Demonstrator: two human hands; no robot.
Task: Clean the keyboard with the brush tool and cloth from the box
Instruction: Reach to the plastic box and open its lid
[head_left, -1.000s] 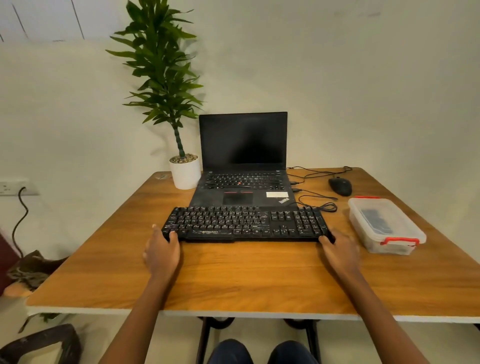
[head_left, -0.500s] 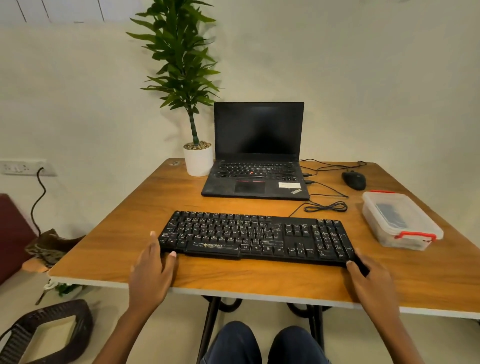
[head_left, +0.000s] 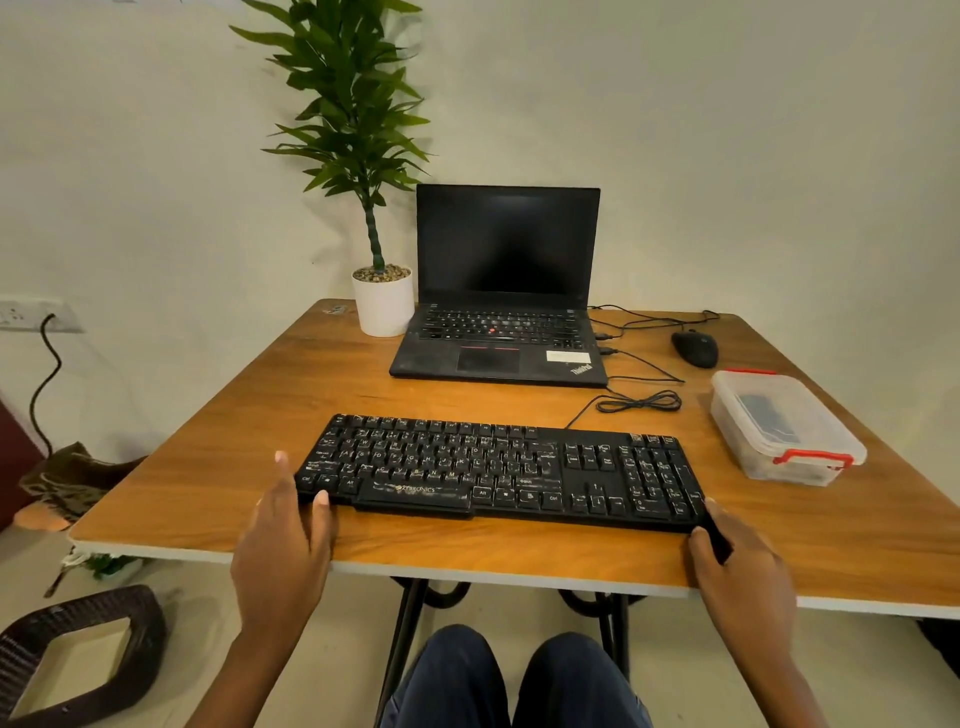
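A black keyboard (head_left: 498, 470) lies across the near part of the wooden table (head_left: 218, 467), close to its front edge. My left hand (head_left: 283, 551) holds its front left corner, thumb on the front edge and fingers along the left end. At the front right corner, my right hand (head_left: 737, 571) grips with its thumb against the front edge. A clear plastic box (head_left: 784, 431) with red latches stands to the right, lid on, with a dark item inside. Brush and cloth cannot be made out.
An open black laptop (head_left: 501, 291) sits behind the keyboard, with a potted plant (head_left: 383, 301) to its left and a mouse (head_left: 695, 348) to its right. A coiled cable (head_left: 639, 401) lies between laptop and box. A dark woven basket (head_left: 78, 654) stands on the floor at left.
Both hands have drawn the keyboard away from the laptop toward the table's front edge. A gap of bare table now lies between keyboard and laptop.
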